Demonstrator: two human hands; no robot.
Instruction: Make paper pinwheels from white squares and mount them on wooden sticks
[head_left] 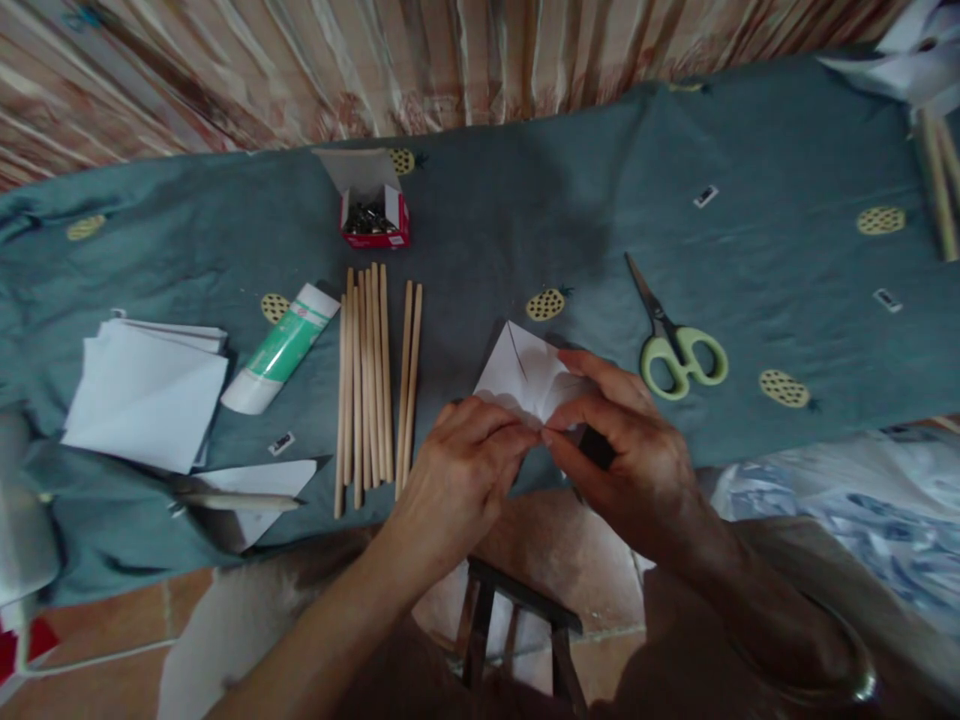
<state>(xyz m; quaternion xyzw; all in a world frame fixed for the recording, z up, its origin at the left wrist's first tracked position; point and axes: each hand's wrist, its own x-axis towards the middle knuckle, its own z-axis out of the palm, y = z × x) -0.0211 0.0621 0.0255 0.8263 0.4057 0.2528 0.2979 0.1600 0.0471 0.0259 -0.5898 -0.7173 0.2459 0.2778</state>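
A folded white paper [525, 375] lies at the near edge of the table, its point facing away from me. My left hand [461, 475] pinches its near left edge with closed fingers. My right hand [622, 450] pinches the near right part, thumb and forefinger pressed together on the fold. Both hands meet at the paper's lower middle. Part of the paper is hidden under my fingers.
Several wooden sticks [371, 375] lie left of the paper, beside a green-and-white glue tube [281, 347] and a stack of white paper [146, 390]. An open red box [373, 207] of small metal pieces stands farther back. Green-handled scissors [675, 340] lie to the right on the teal cloth [750, 250].
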